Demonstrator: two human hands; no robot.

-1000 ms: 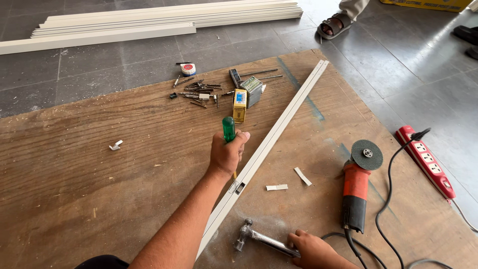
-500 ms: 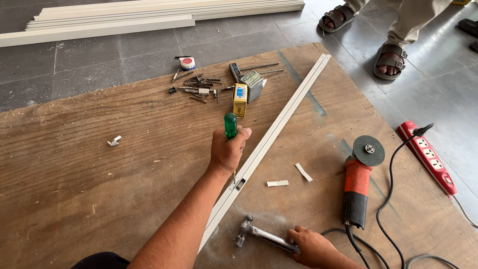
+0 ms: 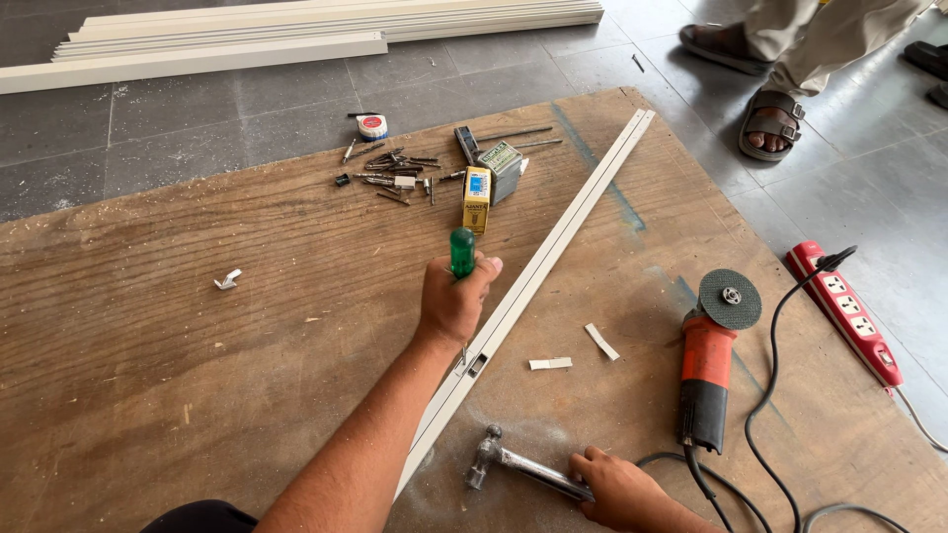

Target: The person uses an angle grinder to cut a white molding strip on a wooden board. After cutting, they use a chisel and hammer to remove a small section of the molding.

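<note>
Green-handled screwdriver (image 3: 461,253) stands upright in the left hand (image 3: 452,304), fingers wrapped tight round the handle, tip down on the white strip (image 3: 538,273) right by a small dark slot (image 3: 477,365). Right hand (image 3: 620,490) lies low on the plywood board (image 3: 158,336), fingers closed round the shaft of a steel hammer (image 3: 521,465); the head rests on the board, not raised.

Step in hand, by my reading: the driver is set like a punch at the slot and the hammer is gripped ready. Striking would call for the left hand to keep the tool plumb and the strip flat.

White strip: long, narrow and straight, running diagonally across the board from beside the left forearm to the far edge. Two short white offcuts (image 3: 575,353) lie just right of it, and an orange angle grinder (image 3: 709,365) beyond them. Scattered screws (image 3: 395,173) and small boxes (image 3: 492,176) sit farther up.
</note>
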